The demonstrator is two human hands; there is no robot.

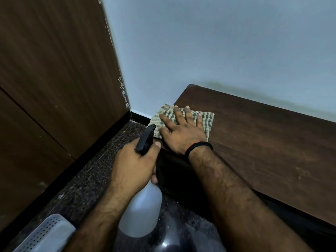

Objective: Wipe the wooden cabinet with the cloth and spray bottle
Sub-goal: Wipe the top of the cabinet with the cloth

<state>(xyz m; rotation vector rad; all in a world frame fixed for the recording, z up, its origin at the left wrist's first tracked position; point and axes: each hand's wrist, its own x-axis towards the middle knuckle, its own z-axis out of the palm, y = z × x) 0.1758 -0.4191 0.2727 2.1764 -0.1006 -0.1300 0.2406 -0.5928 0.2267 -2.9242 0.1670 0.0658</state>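
Note:
The low wooden cabinet point(263, 139) fills the right side, its dark brown top running along the wall. A green-and-beige checked cloth point(160, 118) lies on its near left corner, partly hanging over the edge. My right hand point(181, 131) lies flat on the cloth with fingers spread, pressing it down. My left hand point(134, 164) grips the neck of a white translucent spray bottle point(141, 211) with a black trigger head point(145, 139), held just left of the cabinet corner, its nozzle pointing toward the cloth.
A tall dark wooden panel point(54, 88) stands at the left, meeting the pale wall point(200, 42) in the corner. The floor point(94, 179) is dark speckled stone. A white perforated basket point(45, 233) sits at the bottom left.

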